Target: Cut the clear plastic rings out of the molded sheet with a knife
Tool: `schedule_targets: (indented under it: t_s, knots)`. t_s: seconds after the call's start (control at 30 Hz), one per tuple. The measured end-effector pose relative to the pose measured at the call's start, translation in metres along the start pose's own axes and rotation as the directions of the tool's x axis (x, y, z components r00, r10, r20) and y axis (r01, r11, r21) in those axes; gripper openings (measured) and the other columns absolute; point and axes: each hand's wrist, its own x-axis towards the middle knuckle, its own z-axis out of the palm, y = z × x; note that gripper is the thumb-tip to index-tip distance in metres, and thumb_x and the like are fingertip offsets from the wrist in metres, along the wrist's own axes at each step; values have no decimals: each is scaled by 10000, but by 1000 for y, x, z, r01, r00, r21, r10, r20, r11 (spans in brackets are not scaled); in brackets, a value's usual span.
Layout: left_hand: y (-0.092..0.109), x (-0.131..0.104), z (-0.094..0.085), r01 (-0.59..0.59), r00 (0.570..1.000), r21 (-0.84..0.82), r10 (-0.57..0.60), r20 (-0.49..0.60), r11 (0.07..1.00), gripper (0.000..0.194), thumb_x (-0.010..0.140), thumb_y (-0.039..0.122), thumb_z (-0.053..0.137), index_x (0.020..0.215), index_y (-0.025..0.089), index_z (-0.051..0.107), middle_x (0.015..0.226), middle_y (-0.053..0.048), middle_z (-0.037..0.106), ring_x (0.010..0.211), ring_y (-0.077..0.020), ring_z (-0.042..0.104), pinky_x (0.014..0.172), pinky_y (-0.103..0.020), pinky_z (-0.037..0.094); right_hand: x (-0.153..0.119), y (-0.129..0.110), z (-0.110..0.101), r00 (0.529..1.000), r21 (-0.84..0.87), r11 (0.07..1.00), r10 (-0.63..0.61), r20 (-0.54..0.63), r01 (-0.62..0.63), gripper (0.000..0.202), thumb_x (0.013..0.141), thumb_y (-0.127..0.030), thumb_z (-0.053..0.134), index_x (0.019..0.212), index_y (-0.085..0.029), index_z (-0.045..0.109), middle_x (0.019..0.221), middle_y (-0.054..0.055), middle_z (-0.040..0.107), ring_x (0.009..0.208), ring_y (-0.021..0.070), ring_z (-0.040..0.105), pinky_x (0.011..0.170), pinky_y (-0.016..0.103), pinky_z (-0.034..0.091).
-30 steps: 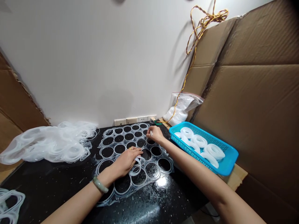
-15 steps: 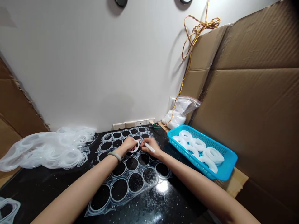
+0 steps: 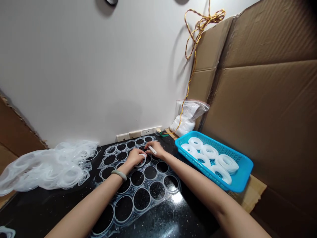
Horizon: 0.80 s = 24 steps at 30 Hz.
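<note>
A translucent sheet (image 3: 146,177) with rows of round holes lies flat on the black speckled worktop. Above it my left hand (image 3: 135,156), a bangle at its wrist, is closed around a white translucent ring (image 3: 142,160). Close on its right, my right hand (image 3: 156,148) grips a slim white pen-like tool (image 3: 152,149), its back end pointing toward me. The fingertips of my right hand touch or hover just over the sheet's holes beyond the left hand; which of the two I cannot tell.
A blue basket (image 3: 244,180) with several stacks of white rings stands at the right. Crumpled translucent sheets (image 3: 49,165) are heaped at the left. Behind are wall sockets (image 3: 135,134), a clear plastic bag (image 3: 187,119) and a yellow twisted cord (image 3: 189,82). Cardboard (image 3: 267,109) walls the right side.
My right hand has moved a little farther away with the white tool, toward the back rows of the sheet. My left hand keeps the ring. The camera view has shifted slightly.
</note>
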Motion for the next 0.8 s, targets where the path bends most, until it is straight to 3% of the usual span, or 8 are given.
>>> schedule_targets:
  t_s: [0.13,0.27,0.4,0.67,0.8]
  knots:
    - [-1,-2,2,-73,997,-29,73,-26,997,118,789,185,610,788,105,696,459,48,501,429,-94,453,470,-211,355,4,10,6,1000,-30,999,17,-8,-18,273,687,-181,769,953,-181,704,939,30,706,873,183,629,794,252,443]
    - [2,-13,2,-212,977,-43,212,-4,976,169,719,215,600,763,105,721,542,2,597,488,-122,502,497,-221,351,4,15,5,1000,-66,998,8,-14,-9,284,695,-212,788,966,-202,708,988,35,702,968,204,598,881,287,413]
    - [5,-41,3,-377,926,-19,377,14,926,191,752,270,588,771,135,721,703,-30,675,631,-151,564,602,-232,396,4,17,3,1000,-77,997,-19,-1,19,295,711,-242,790,991,-212,705,1004,29,703,990,200,585,885,276,410]
    - [-6,-100,-2,-586,811,11,585,14,811,140,812,247,586,749,174,687,842,-46,612,759,-156,559,678,-251,422,4,20,5,999,-98,994,-42,9,43,296,738,-289,780,1010,-206,700,1040,47,694,1036,212,566,921,301,396]
    - [-17,-106,-10,-530,847,-147,529,-52,835,116,800,244,607,736,162,658,914,-67,649,858,-183,606,776,-290,460,5,22,6,999,-103,994,-43,10,44,295,726,-280,790,999,-210,704,1031,49,694,1028,215,574,926,308,396]
